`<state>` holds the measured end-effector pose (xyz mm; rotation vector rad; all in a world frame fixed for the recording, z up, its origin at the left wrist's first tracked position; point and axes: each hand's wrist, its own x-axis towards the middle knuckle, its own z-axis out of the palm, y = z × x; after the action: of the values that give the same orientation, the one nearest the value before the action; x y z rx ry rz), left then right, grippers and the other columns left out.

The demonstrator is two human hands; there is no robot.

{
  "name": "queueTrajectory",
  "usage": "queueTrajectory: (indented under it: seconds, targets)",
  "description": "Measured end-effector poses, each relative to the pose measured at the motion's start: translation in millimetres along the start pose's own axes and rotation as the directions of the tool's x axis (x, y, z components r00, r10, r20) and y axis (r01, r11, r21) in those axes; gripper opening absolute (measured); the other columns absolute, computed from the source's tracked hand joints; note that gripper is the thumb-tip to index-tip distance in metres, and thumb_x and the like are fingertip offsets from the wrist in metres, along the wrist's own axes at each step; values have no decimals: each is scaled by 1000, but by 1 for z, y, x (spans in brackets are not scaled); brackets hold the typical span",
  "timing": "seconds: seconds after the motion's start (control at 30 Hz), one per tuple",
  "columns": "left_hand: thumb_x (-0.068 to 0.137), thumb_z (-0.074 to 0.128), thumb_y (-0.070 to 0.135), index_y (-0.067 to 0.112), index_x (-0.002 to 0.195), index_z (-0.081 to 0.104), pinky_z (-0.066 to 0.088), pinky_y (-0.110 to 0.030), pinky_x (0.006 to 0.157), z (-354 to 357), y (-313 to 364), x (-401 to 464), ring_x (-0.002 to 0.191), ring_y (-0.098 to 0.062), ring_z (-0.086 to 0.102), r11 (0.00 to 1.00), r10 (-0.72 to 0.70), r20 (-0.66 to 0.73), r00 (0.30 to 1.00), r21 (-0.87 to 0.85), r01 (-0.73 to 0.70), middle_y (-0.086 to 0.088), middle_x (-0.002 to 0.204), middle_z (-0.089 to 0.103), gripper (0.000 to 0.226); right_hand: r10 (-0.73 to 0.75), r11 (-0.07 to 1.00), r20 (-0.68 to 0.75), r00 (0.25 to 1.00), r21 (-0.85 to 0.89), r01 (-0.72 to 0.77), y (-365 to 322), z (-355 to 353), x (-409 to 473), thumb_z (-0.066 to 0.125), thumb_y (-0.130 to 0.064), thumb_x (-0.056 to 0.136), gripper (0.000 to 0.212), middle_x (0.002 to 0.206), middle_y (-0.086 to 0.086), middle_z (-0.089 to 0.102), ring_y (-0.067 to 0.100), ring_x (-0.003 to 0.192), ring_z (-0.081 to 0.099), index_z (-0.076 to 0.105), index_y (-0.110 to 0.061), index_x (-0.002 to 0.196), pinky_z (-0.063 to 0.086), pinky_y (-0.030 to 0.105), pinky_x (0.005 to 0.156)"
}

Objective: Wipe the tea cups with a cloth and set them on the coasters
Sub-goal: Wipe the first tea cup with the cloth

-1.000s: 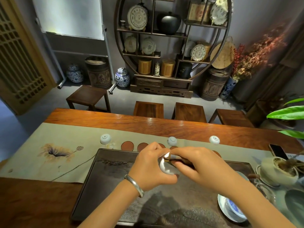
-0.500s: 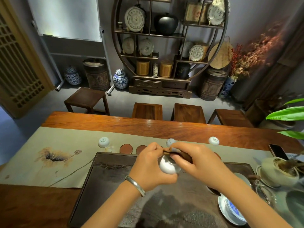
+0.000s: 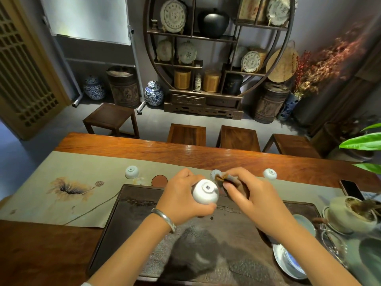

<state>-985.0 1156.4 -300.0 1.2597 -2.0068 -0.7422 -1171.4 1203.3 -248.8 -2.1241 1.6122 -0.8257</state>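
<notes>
cup [image 3: 205, 192] turned base-up | left hand [image 3: 181, 198] grips cup | right hand [image 3: 245, 191] pinches cloth [image 3: 223, 180] | above tray [image 3: 115, 219]

Dim, warm indoor light. The brightest area is the whiteboard [image 3: 86, 19] at upper left of the frame, pale and nearly washed out. A glossy sheen runs along the far edge of the tabletop [image 3: 206, 151], strongest near centre. The hands [image 3: 216, 195] cast a soft, dark shadow onto the tea tray [image 3: 134, 234] at lower centre. Wide-angle distortion bows the round shelf [image 3: 218, 54] and slants the lattice door [image 3: 24, 69] at the left edge. The fingers of the right hand [image 3: 253, 195] show slight motion blur; the lower right corner is smeared and out of focus.
</notes>
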Motion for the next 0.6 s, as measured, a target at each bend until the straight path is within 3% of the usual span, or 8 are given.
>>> queueTrajectory:
  seconds: [0.1, 0.27, 0.4, 0.53, 0.6]
  targets:
    - [53, 77, 45, 28, 80, 62, 46, -25, 60, 9, 5, -2, 70, -8, 49, 999, 35, 17, 999, 9, -35, 7, 78, 44, 35, -13, 998, 15, 1000, -66, 14, -10, 3, 13, 53, -36, 91, 16, 83, -7, 68, 15, 74, 63, 55, -28, 104, 49, 39, 61]
    - [49, 69, 50, 14, 72, 55, 42, -22, 55, 11, 2, -4, 67, -8, 48, 998, -3, 38, 999, 56, 1, 5, 76, 44, 45, -55, 971, 125, 991, -223, 82, -19, 19, 10, 46, -38, 93, 22, 97, -8, 68, 19, 86, 63, 56, -30, 111, 50, 40, 65]
    - [49, 69, 46, 30, 70, 58, 45, -24, 60, 9, 3, -13, 71, -9, 51, 999, -5, 29, 1000, -39, 6, 3, 78, 49, 29, -140, 959, 169, 976, -223, 176, -20, 18, 2, 49, -37, 91, 25, 95, -10, 68, 13, 82, 64, 56, -32, 115, 51, 34, 61]
    - [54, 82, 38, 27, 89, 71, 48, -30, 66, 4, -1, -15, 74, -10, 52, 999, 14, 40, 999, -41, -12, 1, 81, 51, 39, -174, 948, 244, 954, -220, 229, -22, 14, -10, 42, -42, 88, 30, 89, -12, 69, 9, 75, 63, 54, -35, 114, 51, 30, 55]
    - [53, 80, 42, 29, 93, 71, 47, -26, 66, 1, -1, -17, 76, -9, 52, 998, -2, 26, 1000, -61, 4, 3, 81, 50, 42, -170, 917, 178, 969, -331, 222, -15, 8, -13, 45, -42, 86, 23, 81, -13, 68, 9, 68, 64, 57, -36, 105, 48, 27, 48]
